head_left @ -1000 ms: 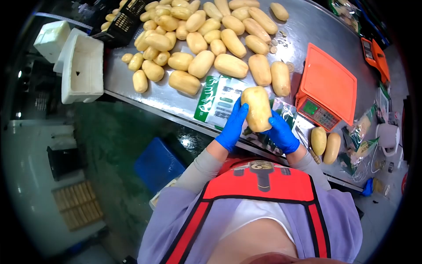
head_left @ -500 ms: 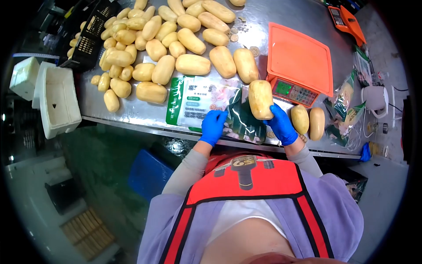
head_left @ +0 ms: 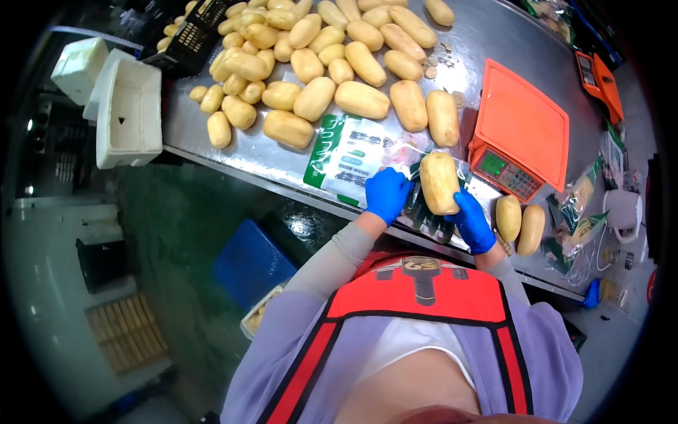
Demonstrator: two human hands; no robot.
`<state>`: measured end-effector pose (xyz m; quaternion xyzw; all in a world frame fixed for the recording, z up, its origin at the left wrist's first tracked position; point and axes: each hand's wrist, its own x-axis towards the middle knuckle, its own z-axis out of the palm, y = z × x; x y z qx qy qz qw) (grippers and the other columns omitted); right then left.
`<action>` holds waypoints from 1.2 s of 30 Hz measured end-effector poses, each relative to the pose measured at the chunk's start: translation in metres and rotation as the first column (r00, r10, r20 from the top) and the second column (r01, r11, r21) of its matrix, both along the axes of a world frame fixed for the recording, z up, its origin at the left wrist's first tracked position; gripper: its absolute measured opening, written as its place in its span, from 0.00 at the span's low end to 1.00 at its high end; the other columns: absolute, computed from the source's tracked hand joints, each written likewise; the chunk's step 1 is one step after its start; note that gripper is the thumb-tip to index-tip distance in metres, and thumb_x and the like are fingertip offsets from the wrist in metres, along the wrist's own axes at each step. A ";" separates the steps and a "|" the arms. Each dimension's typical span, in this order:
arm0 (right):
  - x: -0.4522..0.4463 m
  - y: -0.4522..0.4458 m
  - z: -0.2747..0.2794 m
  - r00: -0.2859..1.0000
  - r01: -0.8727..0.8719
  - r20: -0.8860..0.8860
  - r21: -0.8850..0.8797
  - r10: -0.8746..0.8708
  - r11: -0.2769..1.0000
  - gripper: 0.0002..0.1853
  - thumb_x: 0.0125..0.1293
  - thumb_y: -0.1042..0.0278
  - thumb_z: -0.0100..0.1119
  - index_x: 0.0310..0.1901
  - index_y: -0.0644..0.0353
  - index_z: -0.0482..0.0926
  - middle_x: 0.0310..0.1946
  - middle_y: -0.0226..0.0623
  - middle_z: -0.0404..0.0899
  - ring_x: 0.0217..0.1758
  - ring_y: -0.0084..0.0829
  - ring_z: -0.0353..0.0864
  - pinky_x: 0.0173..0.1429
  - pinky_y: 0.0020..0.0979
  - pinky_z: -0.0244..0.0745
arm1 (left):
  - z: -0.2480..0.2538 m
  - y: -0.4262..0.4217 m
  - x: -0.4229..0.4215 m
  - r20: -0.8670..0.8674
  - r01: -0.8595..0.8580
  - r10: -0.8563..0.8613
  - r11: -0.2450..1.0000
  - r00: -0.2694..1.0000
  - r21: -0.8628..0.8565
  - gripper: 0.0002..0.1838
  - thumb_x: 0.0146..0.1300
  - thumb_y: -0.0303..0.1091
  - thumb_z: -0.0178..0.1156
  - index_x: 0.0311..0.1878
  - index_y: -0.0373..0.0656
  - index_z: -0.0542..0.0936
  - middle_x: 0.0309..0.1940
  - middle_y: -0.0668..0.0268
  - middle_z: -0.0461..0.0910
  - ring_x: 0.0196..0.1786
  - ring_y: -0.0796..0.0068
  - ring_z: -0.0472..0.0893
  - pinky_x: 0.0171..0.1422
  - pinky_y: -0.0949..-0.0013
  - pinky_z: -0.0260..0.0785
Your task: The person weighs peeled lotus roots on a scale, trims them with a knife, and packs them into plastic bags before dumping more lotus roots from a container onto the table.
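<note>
My right hand (head_left: 473, 222), in a blue glove, grips a thick, pale yellow lotus root section (head_left: 439, 184) from its lower right side. The root stands nearly upright over the open end of a printed plastic bag (head_left: 359, 159), which is green, white and partly clear. My left hand (head_left: 387, 196), also blue-gloved, has its fingers closed on the near edge of that bag, left of the root. The bag lies at the table's front edge, its right end bunched under the root. Whether the root's lower end is inside the bag I cannot tell.
Lotus root sections (head_left: 304, 63) are heaped at the table's back left, beside a black crate (head_left: 191, 39). An orange scale (head_left: 522, 120) stands right of the bag. Two roots (head_left: 531, 230) lie before it, with more bags (head_left: 575, 205) further right. A white foam box (head_left: 131, 113) is far left.
The whole view has swung, so the table appears further right. My left fingers have closed more on the bag, whose right end looks more gathered. The lotus root stays in my right hand.
</note>
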<state>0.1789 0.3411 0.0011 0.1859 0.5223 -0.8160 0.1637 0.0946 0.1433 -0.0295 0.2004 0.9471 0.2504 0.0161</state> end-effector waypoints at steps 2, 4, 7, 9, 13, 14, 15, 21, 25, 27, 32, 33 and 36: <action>-0.001 0.000 -0.003 0.999 -0.023 -0.023 0.010 0.023 1.000 0.28 0.64 0.51 0.50 0.60 0.60 0.65 0.47 0.31 0.74 0.47 0.22 0.74 0.44 0.21 0.69 | 0.004 -0.005 -0.001 0.040 -0.011 0.010 1.000 0.999 0.028 0.14 0.55 0.46 0.59 0.24 0.45 0.79 0.25 0.59 0.74 0.32 0.58 0.76 0.36 0.57 0.67; -0.001 -0.004 0.002 1.000 -0.010 -0.027 0.004 0.010 1.000 0.28 0.63 0.52 0.51 0.60 0.59 0.66 0.45 0.30 0.75 0.44 0.21 0.75 0.41 0.20 0.69 | 0.002 -0.012 -0.002 0.087 -0.004 -0.008 0.991 0.996 0.132 0.14 0.56 0.45 0.59 0.26 0.43 0.79 0.26 0.58 0.75 0.32 0.56 0.76 0.37 0.58 0.67; -0.004 0.000 -0.003 0.995 -0.090 -0.054 -0.068 0.087 0.994 0.28 0.62 0.54 0.53 0.60 0.62 0.65 0.47 0.33 0.75 0.47 0.23 0.75 0.46 0.23 0.70 | 0.008 -0.019 -0.002 0.162 -0.032 -0.022 0.945 0.986 0.325 0.13 0.55 0.41 0.60 0.25 0.41 0.79 0.25 0.57 0.75 0.32 0.57 0.75 0.37 0.59 0.67; -0.010 0.000 0.005 0.985 -0.151 -0.077 0.027 0.152 0.988 0.28 0.62 0.56 0.53 0.60 0.65 0.65 0.48 0.35 0.75 0.47 0.23 0.74 0.47 0.24 0.71 | 0.012 -0.022 -0.003 0.185 -0.071 -0.012 0.899 0.983 0.433 0.12 0.56 0.39 0.60 0.25 0.40 0.78 0.25 0.57 0.74 0.32 0.58 0.75 0.37 0.61 0.67; -0.018 -0.003 0.035 0.901 -0.317 -0.175 0.358 0.396 0.878 0.31 0.60 0.60 0.59 0.61 0.67 0.64 0.50 0.38 0.74 0.52 0.25 0.72 0.54 0.27 0.69 | 0.006 -0.033 -0.009 0.189 -0.061 -0.085 0.752 0.978 0.656 0.07 0.57 0.32 0.58 0.29 0.38 0.77 0.24 0.60 0.72 0.31 0.63 0.74 0.38 0.66 0.65; -0.019 0.003 0.024 0.898 -0.394 -0.067 0.319 0.435 0.862 0.31 0.60 0.59 0.59 0.61 0.65 0.64 0.49 0.37 0.75 0.51 0.25 0.72 0.56 0.27 0.68 | 0.002 -0.035 -0.009 0.274 -0.105 -0.114 0.734 0.955 0.671 0.07 0.57 0.31 0.58 0.31 0.38 0.77 0.25 0.61 0.73 0.32 0.67 0.74 0.38 0.67 0.66; -0.021 -0.001 0.026 0.912 -0.326 -0.156 0.291 0.381 0.899 0.30 0.60 0.58 0.59 0.60 0.65 0.66 0.46 0.35 0.76 0.48 0.23 0.73 0.52 0.25 0.69 | 0.001 -0.038 -0.008 0.356 -0.152 -0.140 0.719 0.924 0.678 0.06 0.58 0.31 0.58 0.32 0.37 0.76 0.27 0.62 0.74 0.32 0.70 0.74 0.39 0.68 0.66; -0.027 -0.003 0.019 0.932 -0.331 -0.071 0.236 0.356 0.914 0.28 0.61 0.55 0.58 0.58 0.66 0.70 0.45 0.35 0.77 0.48 0.22 0.73 0.53 0.25 0.68 | -0.002 -0.030 -0.007 0.589 -0.400 -0.097 0.645 0.803 0.651 0.13 0.60 0.39 0.60 0.31 0.37 0.76 0.28 0.67 0.75 0.33 0.83 0.72 0.38 0.73 0.67; -0.024 -0.003 0.011 0.958 -0.286 0.033 0.102 0.284 0.953 0.29 0.63 0.59 0.54 0.61 0.69 0.64 0.53 0.38 0.73 0.54 0.25 0.71 0.59 0.27 0.65 | -0.007 -0.032 -0.012 0.473 -0.247 -0.019 0.835 0.881 0.492 0.12 0.58 0.38 0.60 0.29 0.38 0.76 0.25 0.63 0.75 0.29 0.70 0.74 0.36 0.68 0.67; -0.024 -0.009 -0.001 0.981 -0.193 -0.026 -0.004 0.193 0.981 0.30 0.65 0.57 0.51 0.63 0.66 0.60 0.52 0.38 0.72 0.49 0.26 0.73 0.51 0.26 0.68 | 0.004 -0.030 -0.011 0.266 -0.098 -0.043 0.863 0.963 0.495 0.11 0.58 0.37 0.58 0.28 0.38 0.75 0.26 0.56 0.73 0.31 0.55 0.74 0.37 0.61 0.66; -0.020 -0.015 -0.005 0.911 -0.186 -0.244 0.478 0.333 0.858 0.35 0.58 0.59 0.62 0.64 0.64 0.60 0.56 0.42 0.69 0.57 0.31 0.70 0.60 0.30 0.66 | 0.012 -0.026 -0.022 0.007 0.047 -0.059 0.854 0.998 0.518 0.08 0.57 0.34 0.56 0.36 0.40 0.75 0.32 0.56 0.74 0.39 0.55 0.74 0.45 0.59 0.65; -0.020 -0.014 0.003 0.850 -0.212 -0.274 0.603 0.449 0.769 0.35 0.57 0.60 0.63 0.63 0.65 0.61 0.56 0.43 0.70 0.57 0.30 0.70 0.61 0.30 0.65 | 0.012 -0.028 -0.022 0.007 0.044 -0.055 0.856 0.998 0.516 0.08 0.57 0.34 0.56 0.36 0.40 0.75 0.32 0.56 0.74 0.39 0.55 0.74 0.45 0.59 0.65; -0.032 -0.008 0.012 0.879 -0.226 -0.233 0.563 0.415 0.795 0.34 0.57 0.59 0.63 0.62 0.66 0.63 0.54 0.41 0.71 0.56 0.30 0.71 0.60 0.30 0.66 | 0.015 -0.030 -0.020 0.002 0.127 -0.155 0.816 0.988 0.564 0.09 0.58 0.32 0.57 0.37 0.37 0.75 0.36 0.57 0.74 0.40 0.57 0.73 0.47 0.63 0.65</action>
